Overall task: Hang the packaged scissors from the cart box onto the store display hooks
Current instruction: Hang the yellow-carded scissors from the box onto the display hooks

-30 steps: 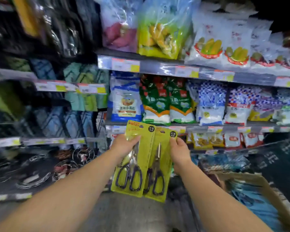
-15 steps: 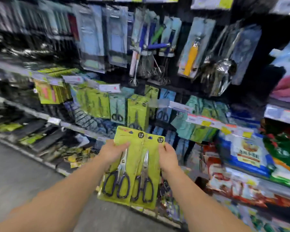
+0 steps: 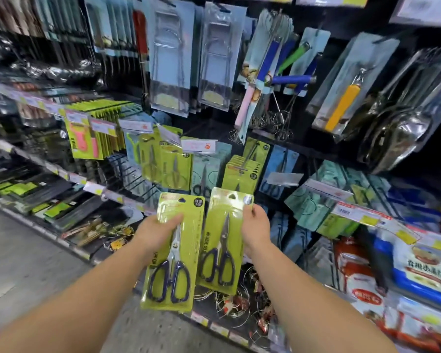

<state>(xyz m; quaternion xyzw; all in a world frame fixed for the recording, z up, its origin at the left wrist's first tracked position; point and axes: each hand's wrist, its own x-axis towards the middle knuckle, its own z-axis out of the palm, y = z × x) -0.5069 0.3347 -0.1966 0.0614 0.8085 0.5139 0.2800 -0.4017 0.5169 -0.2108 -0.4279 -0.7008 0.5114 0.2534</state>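
Observation:
My left hand (image 3: 158, 231) grips one packaged scissors (image 3: 172, 261), a lime-green card with black-handled scissors. My right hand (image 3: 256, 229) grips a second packaged scissors (image 3: 220, 248) of the same kind by its right edge. The two packs are side by side, slightly apart, held in front of the display. Just behind them hang matching green scissor packs on the display hooks (image 3: 239, 171), with more green packs (image 3: 175, 165) to the left. The cart box is out of view.
Hanging kitchen tools fill the wall: clear blister packs (image 3: 215, 59), whisks (image 3: 273, 80), ladles (image 3: 397, 115). Price tags (image 3: 199, 145) stick out on hook ends. Bagged food (image 3: 418, 271) sits on shelves at right. Grey floor (image 3: 23, 263) lies at left.
The view swung left from the food shelves to the hanging utensil display. Both hands stayed on the packs, which have separated a little and now sit closer to the hooks.

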